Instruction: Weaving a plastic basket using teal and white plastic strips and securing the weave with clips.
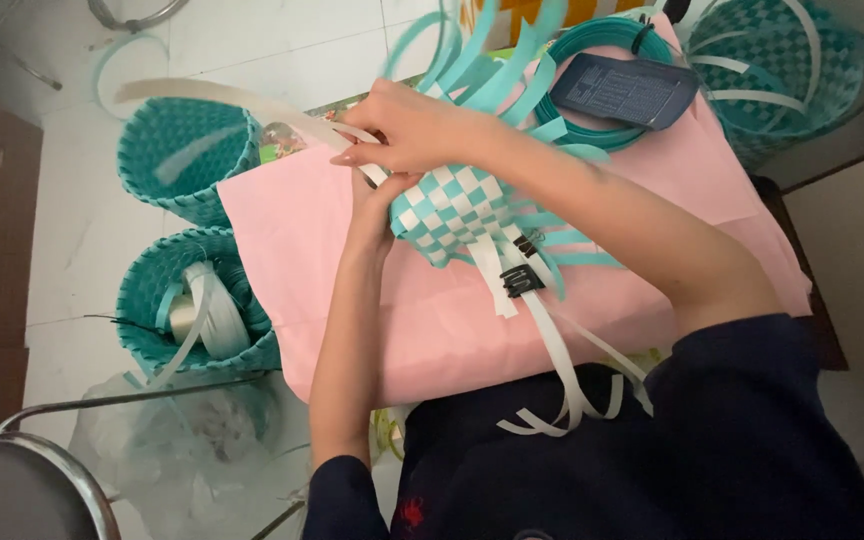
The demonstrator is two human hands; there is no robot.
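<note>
Our right hand (407, 130) pinches a long white strip (252, 105), thumb and fingers closed on it where it meets the weave, the free end running off toward ten o'clock; our left hand (372, 205) sits just under it at six o'clock, fingers curled against the edge of the woven panel (452, 215), though we cannot tell whether they clamp it or only steady it. The panel is a teal-and-white checker lying on a pink board (352, 300) across our lap, loose teal strips (497, 60) fanning toward twelve o'clock and white tails trailing toward five. Two black clips (522, 270) bite the weave at four o'clock of the panel. We judge the risks plain: a hard tug on the strip could drag the checker out of square or spring a clip, and a slack left hand would let the panel slide on the smooth board. Two teal baskets (187, 150) stand on the floor at nine o'clock, a teal coil (592, 60) and a dark card (622, 90) at one
</note>
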